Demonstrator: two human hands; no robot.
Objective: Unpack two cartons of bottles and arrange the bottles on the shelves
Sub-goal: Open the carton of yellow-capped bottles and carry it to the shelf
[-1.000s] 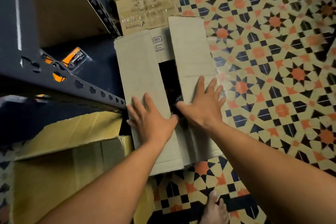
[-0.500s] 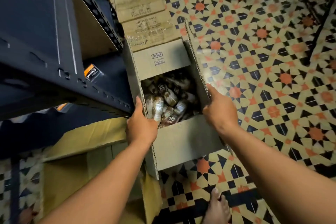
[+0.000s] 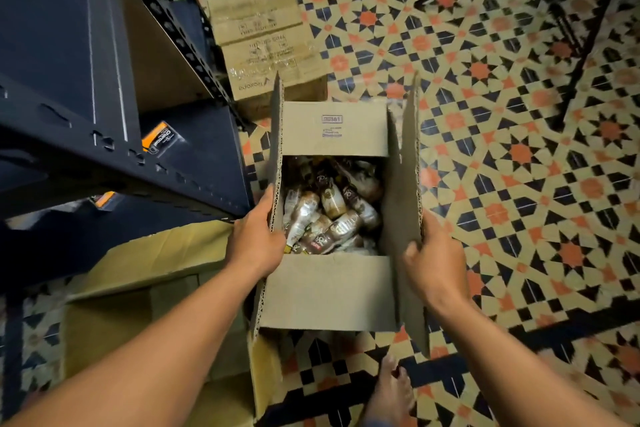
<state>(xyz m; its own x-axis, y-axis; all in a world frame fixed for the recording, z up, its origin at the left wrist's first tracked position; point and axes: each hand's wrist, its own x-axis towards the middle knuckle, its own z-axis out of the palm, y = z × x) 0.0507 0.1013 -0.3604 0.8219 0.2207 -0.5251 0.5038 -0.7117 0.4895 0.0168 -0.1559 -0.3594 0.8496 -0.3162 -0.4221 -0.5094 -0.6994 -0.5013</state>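
Gripping the carton's (image 3: 329, 291) upright side flaps (image 3: 408, 166), your left hand (image 3: 254, 246) and right hand (image 3: 436, 263) each clasp one above the jumbled bottles (image 3: 329, 215).

clear way straight down to bottles (image 3: 329, 215) between upright left flap (image 3: 276, 149) and right flap (image 3: 405, 184); narrowed front and back by short flaps (image 3: 329, 291). dark shelf edge (image 3: 104, 156) close at left, tiled floor (image 3: 519, 149) at right.

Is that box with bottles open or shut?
The box is open: left hand and right hand hold its side flaps upright, and bottles show inside.
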